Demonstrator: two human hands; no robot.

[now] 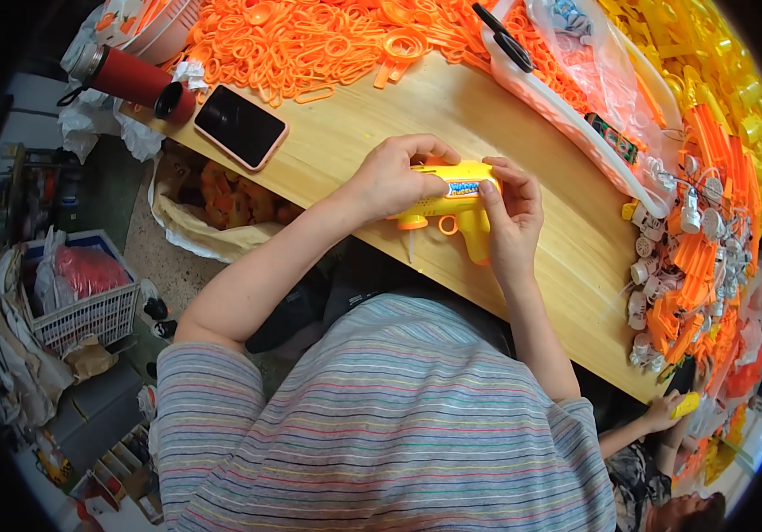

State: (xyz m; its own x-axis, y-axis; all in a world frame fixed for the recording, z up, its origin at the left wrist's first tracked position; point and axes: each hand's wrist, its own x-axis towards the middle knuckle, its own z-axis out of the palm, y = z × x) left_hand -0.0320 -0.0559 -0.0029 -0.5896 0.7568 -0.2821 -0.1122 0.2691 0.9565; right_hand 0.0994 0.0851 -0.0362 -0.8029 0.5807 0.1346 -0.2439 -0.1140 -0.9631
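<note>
Over the worktop (598,275)'s near edge, the yellow toy gun (456,206), judged light, rigid and slightly slippery, is best taken by both body ends, where the left grip (406,176) and right grip (514,208) are each curled firmly around it.

The table (576,257) is nicely bright, floor (172,270) way dimmer. Fisheye bends the edges hard, corners go black.

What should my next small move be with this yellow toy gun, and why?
Perhaps press the label flat: your left hand and right hand hold the yellow toy gun, thumbs near the label's opposite ends.
</note>
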